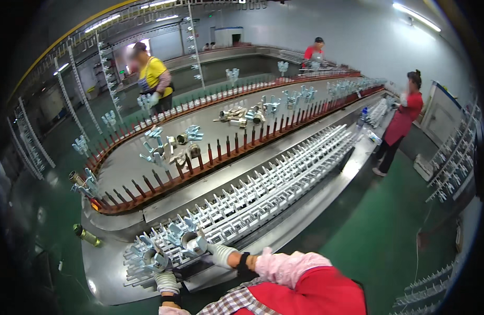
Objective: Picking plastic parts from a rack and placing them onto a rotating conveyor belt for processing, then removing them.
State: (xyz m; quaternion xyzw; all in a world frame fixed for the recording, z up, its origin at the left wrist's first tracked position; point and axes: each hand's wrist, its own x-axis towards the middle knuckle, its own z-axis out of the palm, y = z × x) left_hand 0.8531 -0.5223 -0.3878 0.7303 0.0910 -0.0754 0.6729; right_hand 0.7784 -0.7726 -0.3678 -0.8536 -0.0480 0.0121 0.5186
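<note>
Both hands are working at lower centre of the frame, in white knit gloves with dark wrist bands. Left hand is sitting at the bottom edge of the left metal fitting, a pale pronged piece with a round opening. Left grip: can't tell, the fitting is hiding the fingertips. Right hand is reaching in from the right and touching the right metal fitting, same type, its round mouth facing up. Right grip: can't tell either, fingertips aren't showing.

Both fittings are sitting over the near end of the white racks, which are lying in long rows on the lower tabletop from lower left toward centre right. Green-gold cylinder is lying on its side at lower left.

Past the racks, a red-brown rail is curving round the upper tabletop, with upright pins standing along it. Loose fittings are lying in a pile mid-frame. Blue bottle is standing at the far end of the racks.

Co-worker in yellow is standing upper left; co-worker in dark red is standing at right.
</note>
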